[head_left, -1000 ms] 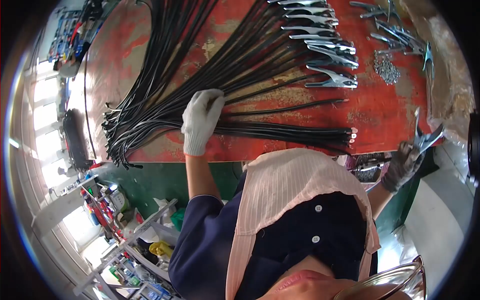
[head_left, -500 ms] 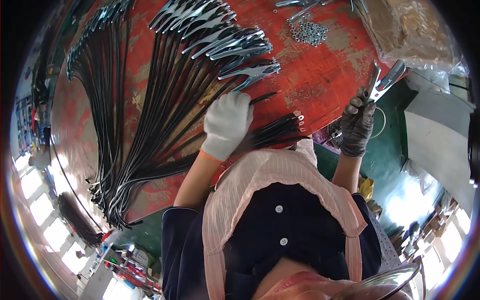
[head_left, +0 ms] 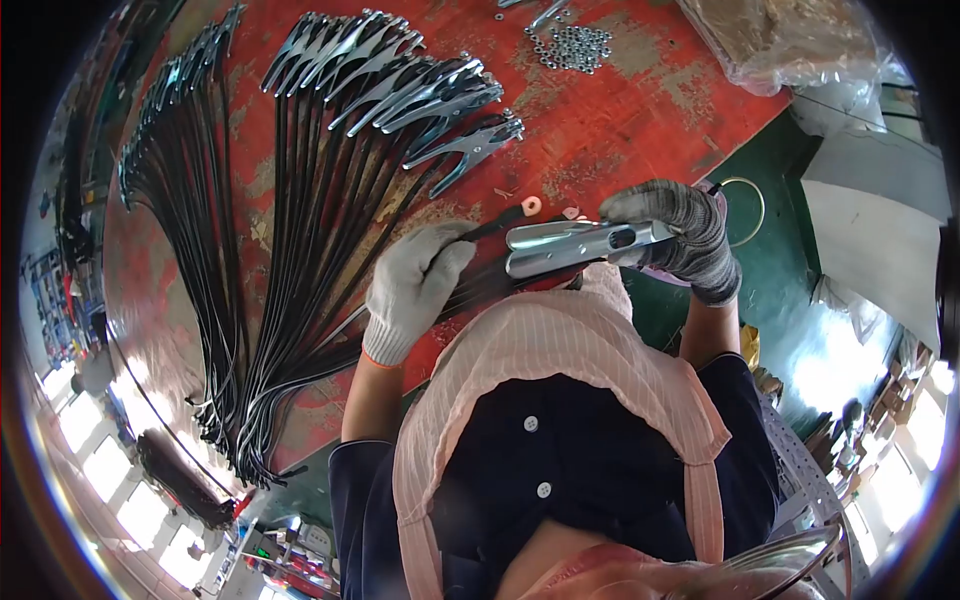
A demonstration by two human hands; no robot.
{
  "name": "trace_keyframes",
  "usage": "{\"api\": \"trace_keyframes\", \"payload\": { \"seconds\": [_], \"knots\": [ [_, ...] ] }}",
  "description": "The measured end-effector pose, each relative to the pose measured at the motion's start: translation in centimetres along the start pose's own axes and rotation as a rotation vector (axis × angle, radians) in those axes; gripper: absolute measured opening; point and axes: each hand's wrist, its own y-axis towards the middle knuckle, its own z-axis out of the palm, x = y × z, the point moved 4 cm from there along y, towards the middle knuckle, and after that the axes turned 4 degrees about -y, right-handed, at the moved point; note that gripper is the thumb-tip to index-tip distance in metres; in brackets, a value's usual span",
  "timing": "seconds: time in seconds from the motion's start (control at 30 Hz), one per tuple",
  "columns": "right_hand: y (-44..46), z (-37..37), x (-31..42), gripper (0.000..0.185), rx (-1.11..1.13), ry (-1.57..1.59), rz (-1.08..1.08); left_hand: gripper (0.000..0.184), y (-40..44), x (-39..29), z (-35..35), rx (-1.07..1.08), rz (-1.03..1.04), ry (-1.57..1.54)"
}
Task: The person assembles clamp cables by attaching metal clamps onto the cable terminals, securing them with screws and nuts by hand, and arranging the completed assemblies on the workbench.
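Observation:
My left hand (head_left: pixel 412 285), in a white knitted glove, is closed around a black cable (head_left: pixel 492 224). A copper ring terminal (head_left: pixel 531 206) tips that cable. My right hand (head_left: pixel 682 232), in a dirty grey glove, grips a silver spring clamp (head_left: pixel 565 247) at its right end. The clamp's handles point left toward my left hand, just below the cable end and apart from it. Partly behind the clamp lie more black cables, one with a ring terminal (head_left: pixel 571 213) showing. Beyond my left hand, a row of cables carries silver clamps (head_left: pixel 465 148) at the ends.
Another fan of clamped cables (head_left: pixel 185 180) lies at the left of the worn red table (head_left: pixel 640 120). A pile of small nuts (head_left: pixel 572 48) sits at the far side. A plastic-wrapped package (head_left: pixel 785 40) stands at the far right corner.
My right hand has brought the clamp left and down, turning it level over the cables. My left hand has shifted slightly left and down, and the ring-ended cable now shows in it.

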Motion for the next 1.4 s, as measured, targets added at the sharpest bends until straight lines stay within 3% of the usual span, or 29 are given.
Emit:
{"api": "trace_keyframes", "payload": {
  "seconds": [0.2, 0.23, 0.37, 0.5, 0.83, 0.93, 1.13, 1.4],
  "knots": [
    [1.6, 0.1, 3.1, 0.039, 0.060, -0.393, -0.142, 0.022, -0.5, -1.1, -0.3, 0.075, 0.015, 0.006],
    [1.8, 0.5, 2.2, 0.038, 0.064, -0.243, -0.197, 0.022, -0.7, -1.3, -0.3, 0.100, 0.002, 0.007],
    [2.8, 2.8, 1.7, 0.031, 0.094, -0.218, -0.274, 0.024, -1.6, -1.0, -0.5, 0.127, 0.056, -0.025],
    [3.7, 4.6, 2.2, 0.032, 0.294, -0.033, -0.208, 0.025, -1.9, -0.8, -0.7, 0.200, 0.108, -0.064],
    [2.8, 6.4, 2.0, 0.037, 0.391, -0.087, -0.221, 0.025, -2.3, -3.6, -1.0, 0.192, 0.448, 0.223],
    [2.9, 7.2, 1.2, 0.033, 0.393, 0.025, -0.116, 0.024, -2.3, -3.0, -1.0, 0.123, 0.470, 0.219],
    [3.1, 7.8, 1.3, 0.035, 0.388, 0.011, -0.251, 0.022, -2.6, -2.9, -1.3, 0.157, 0.470, 0.212],
    [2.9, 8.1, 1.3, 0.042, 0.425, 0.069, -0.254, 0.023, -2.7, -3.8, -1.6, 0.285, 0.424, 0.204]
  ]
}}
